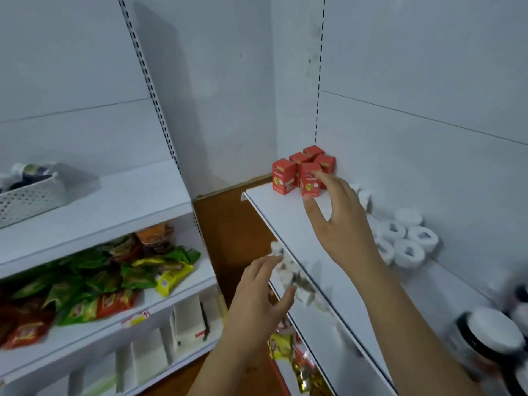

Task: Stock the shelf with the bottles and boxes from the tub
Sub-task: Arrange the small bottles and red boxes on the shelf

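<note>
Several small red boxes stand in a cluster at the far end of the white right-hand shelf. My right hand reaches to the front red box, index fingertip on its top edge and thumb at its base, pinching it as it stands on the shelf. My left hand hovers lower, by the shelf's front edge, fingers loosely spread and holding nothing. The white perforated tub sits on the left shelf unit with bottles showing inside.
White-capped bottles stand in a group against the right shelf's back wall. Dark jars with white lids are at the near right. Blurred small white items lie on the shelf below. Snack packets fill the left unit's lower shelf.
</note>
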{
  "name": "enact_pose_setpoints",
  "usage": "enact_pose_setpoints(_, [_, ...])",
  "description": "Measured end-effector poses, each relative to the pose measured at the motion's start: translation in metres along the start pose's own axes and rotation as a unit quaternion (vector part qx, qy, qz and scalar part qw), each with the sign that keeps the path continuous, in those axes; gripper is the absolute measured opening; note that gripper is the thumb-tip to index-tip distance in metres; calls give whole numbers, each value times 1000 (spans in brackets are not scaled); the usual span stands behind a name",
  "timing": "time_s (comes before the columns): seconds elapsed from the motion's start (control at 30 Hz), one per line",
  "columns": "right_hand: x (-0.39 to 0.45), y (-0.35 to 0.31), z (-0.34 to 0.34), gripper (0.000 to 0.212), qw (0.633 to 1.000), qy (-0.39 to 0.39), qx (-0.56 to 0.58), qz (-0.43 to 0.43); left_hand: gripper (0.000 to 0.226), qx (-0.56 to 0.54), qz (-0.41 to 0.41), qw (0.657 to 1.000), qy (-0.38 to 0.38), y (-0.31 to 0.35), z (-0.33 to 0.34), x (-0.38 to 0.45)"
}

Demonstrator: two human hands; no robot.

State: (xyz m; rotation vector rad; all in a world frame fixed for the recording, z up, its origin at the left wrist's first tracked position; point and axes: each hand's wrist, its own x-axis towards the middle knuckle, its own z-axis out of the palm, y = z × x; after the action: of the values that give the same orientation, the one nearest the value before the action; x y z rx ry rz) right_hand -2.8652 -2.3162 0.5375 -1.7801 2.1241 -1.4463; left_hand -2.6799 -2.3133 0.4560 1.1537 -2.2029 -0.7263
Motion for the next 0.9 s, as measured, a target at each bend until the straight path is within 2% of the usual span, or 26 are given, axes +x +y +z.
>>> enact_pose_setpoints(0.17, [90,26,48,46,998,25,33,42,51,12,-27,999,-13,-45,-11,103])
enact_pose_setpoints(0.33, [150,49,81,41,996,33,30,79,51,6,-30,999,-18,-75,-17,173])
enact_pose_setpoints(0.5, [201,73,98,43,993,62,-12,104,49,-6,21,999,-37,-86,-15,244])
enact_pose_setpoints(0.67, [242,97,106,45,985,100,-54,131,40,-102,96,989,-47,-83,-27,325])
enact_pose_setpoints(0.73, [255,104,106,45,977,122,-67,162,42,-120,123,984,-46,-83,-33,366])
enact_pose_setpoints(0.9, [278,124,119,49,949,148,-97,259,46,-140,132,976,-104,-77,-33,457])
